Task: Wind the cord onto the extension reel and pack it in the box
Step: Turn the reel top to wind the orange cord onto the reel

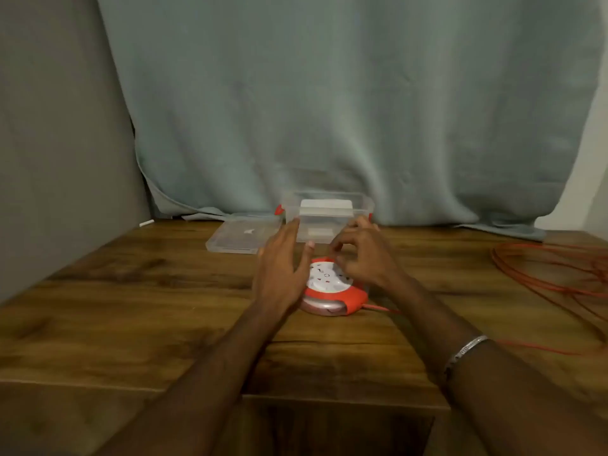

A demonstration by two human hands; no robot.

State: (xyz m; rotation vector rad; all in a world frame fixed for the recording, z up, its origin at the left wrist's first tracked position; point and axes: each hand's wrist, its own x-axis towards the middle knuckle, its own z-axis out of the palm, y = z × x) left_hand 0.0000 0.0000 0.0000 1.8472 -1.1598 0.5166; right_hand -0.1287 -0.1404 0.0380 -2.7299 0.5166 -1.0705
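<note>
A red and white extension reel (330,284) lies flat on the wooden table (148,307), its socket face up. Both of my hands hover over it. My left hand (283,268) is at its left side with fingers straight and spread. My right hand (360,258) is over its far right edge with fingers loosely curled, holding nothing that I can see. The red cord (552,274) lies in loose loops at the table's right and runs back to the reel. A clear plastic box (329,213) with red clips stands open just behind the reel.
The box's clear lid (243,236) lies flat to the left of the box. A grey-green curtain (329,110) hangs behind the table. A small white object (146,222) lies at the back left corner. A gap (329,426) opens in the table's front edge.
</note>
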